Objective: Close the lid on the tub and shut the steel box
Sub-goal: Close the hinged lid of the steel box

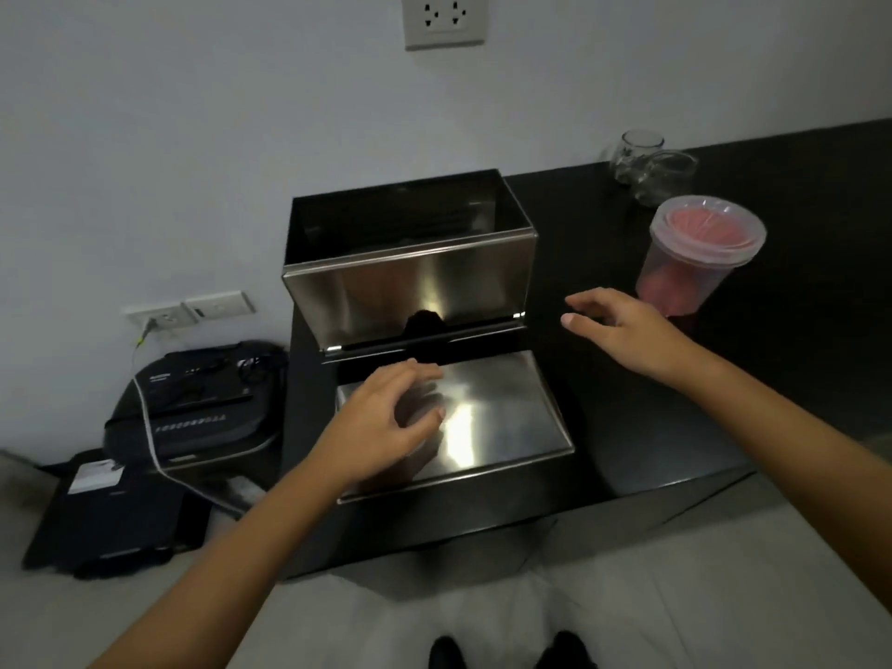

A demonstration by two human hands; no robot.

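Observation:
An open steel box [410, 277] stands on the black table [651, 451], its top open and dark inside. Its steel lid [502, 417] lies flat in front of the box, shiny side up. My left hand [381, 422] hovers over the left part of that lid with fingers spread, holding nothing. To the right of the box my right hand [622, 325] is in the air with fingers apart, also holding nothing. A clear plastic tub [690, 263] with pink contents stands at the right, with a clear lid [707, 231] sitting on its top.
Two clear glasses [647, 166] stand at the back of the table near the wall. On the floor at the left lie a black bag [202, 403] and a dark flat case [116, 519]. Wall sockets [188, 311] with a cable are low on the left wall.

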